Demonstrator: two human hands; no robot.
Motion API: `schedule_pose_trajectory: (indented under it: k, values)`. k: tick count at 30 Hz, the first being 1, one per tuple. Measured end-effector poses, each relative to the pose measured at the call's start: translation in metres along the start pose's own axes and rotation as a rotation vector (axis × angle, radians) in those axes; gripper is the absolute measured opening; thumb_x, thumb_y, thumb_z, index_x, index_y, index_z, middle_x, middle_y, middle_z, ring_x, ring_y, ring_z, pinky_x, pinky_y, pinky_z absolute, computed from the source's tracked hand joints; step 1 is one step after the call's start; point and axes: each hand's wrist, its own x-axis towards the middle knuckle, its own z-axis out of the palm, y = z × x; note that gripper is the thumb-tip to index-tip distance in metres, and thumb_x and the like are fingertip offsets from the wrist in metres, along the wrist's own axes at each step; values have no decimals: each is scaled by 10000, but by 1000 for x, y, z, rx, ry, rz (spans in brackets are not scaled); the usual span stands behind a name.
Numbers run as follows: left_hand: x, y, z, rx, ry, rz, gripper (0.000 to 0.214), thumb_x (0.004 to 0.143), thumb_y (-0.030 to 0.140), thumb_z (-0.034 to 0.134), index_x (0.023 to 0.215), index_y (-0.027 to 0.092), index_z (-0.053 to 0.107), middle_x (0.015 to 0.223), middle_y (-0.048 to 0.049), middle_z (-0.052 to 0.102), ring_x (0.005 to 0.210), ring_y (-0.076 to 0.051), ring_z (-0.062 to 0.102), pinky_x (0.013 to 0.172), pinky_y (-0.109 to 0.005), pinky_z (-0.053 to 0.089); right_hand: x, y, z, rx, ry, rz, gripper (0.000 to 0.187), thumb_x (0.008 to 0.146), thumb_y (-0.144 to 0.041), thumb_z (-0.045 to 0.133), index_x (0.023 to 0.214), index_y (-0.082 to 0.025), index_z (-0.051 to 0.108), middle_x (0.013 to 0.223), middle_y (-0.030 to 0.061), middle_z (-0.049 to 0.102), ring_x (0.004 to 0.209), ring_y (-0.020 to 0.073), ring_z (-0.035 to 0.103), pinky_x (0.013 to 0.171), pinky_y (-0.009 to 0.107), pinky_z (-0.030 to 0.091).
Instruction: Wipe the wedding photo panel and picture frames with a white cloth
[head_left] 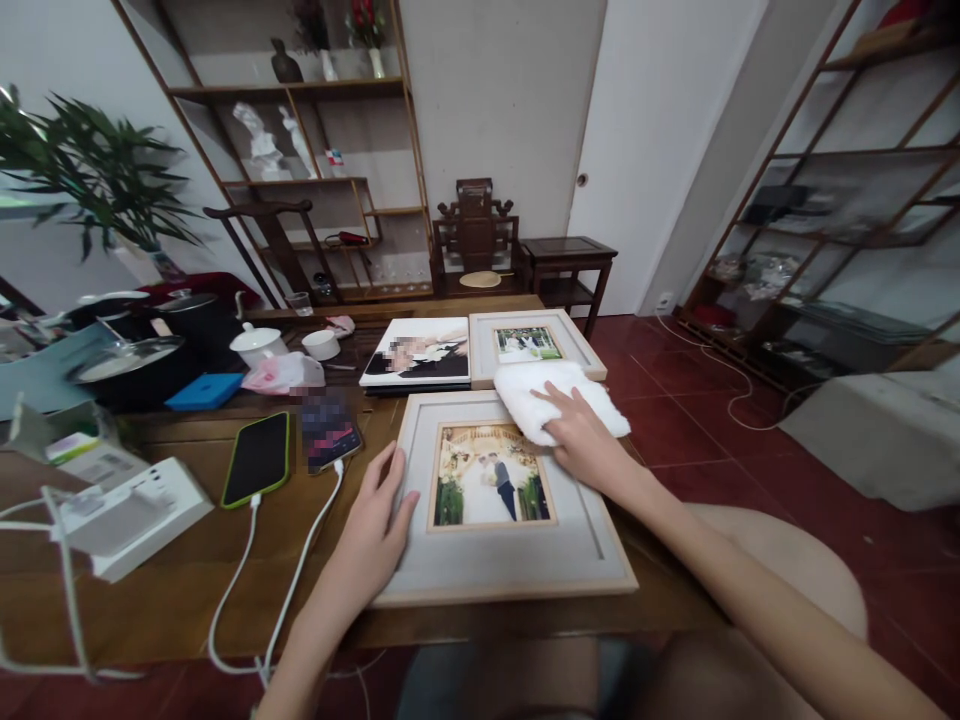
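Note:
A large picture frame (495, 580) with a light wood edge lies flat on the table in front of me. Inside its pale mat is a photo (491, 475) of a couple in wedding clothes. My left hand (371, 530) holds the frame's left edge, with the thumb lying over the border. At the frame's upper right corner, my right hand (577, 430) presses a fluffy white cloth (525, 395), fingers on top of it. The cloth also reaches the near edge of a second framed photo (484, 345) behind. Beside that one lies a black-and-white photo panel (375, 375).
Left on the wooden table (300, 560) are a green-edged phone (257, 460), another phone (337, 445) on a charging cable (304, 560), a white box (142, 520), a blue box (206, 391), a teapot (255, 342) and a lidded pan (127, 365). A round stool (787, 560) stands at right.

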Motion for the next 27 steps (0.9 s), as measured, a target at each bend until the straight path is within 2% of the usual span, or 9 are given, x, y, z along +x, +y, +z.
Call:
schedule_pose_trajectory:
  k: [6, 10, 13, 17, 23, 27]
  values:
    - [-3, 10, -2, 31, -20, 115, 449, 928, 239, 297, 1355, 154, 409, 1506, -146, 255, 1402, -258, 211, 1105, -467, 250, 0, -11, 11, 28, -74, 8, 464, 547, 85, 426, 873, -120, 685, 1372, 162, 473, 1341, 335, 289, 1057, 600, 206]
    - [-2, 11, -4, -16, -20, 158, 434, 905, 187, 320, 1307, 206, 482, 1481, -115, 324, 1388, -256, 253, 1091, -494, 267, 0, -11, 8, 19, -70, 4, 444, 556, 80, 435, 866, -110, 690, 1362, 175, 480, 1331, 348, 305, 1060, 602, 202]
    - [-1, 13, -8, -103, -35, 136, 426, 888, 189, 354, 1275, 226, 527, 1443, -85, 392, 1353, -242, 332, 1101, -466, 274, 1, -12, 7, 6, -65, 0, 364, 580, 54, 459, 807, -110, 691, 1343, 192, 494, 1320, 363, 320, 1056, 605, 211]
    - [-6, 20, -13, -210, -46, 94, 407, 877, 197, 380, 1233, 233, 576, 1408, -69, 437, 1332, -224, 366, 1113, -433, 266, 0, -13, 9, 12, -51, -9, 321, 613, 22, 488, 817, -118, 693, 1337, 188, 501, 1312, 361, 335, 1056, 609, 212]
    - [-13, 20, -12, -229, -88, 66, 411, 893, 207, 342, 1231, 225, 576, 1442, -67, 385, 1349, -220, 332, 1124, -445, 231, -1, -14, 10, 14, -27, -5, 277, 628, 4, 496, 791, -110, 689, 1343, 181, 498, 1309, 361, 340, 1067, 582, 222]
    - [-11, 14, -11, -188, -122, 101, 436, 873, 227, 407, 1298, 214, 506, 1474, -87, 333, 1383, -248, 256, 1125, -483, 200, -2, -14, 10, 14, -14, 9, 281, 629, -1, 496, 801, -112, 688, 1336, 183, 505, 1307, 351, 349, 1070, 572, 224]
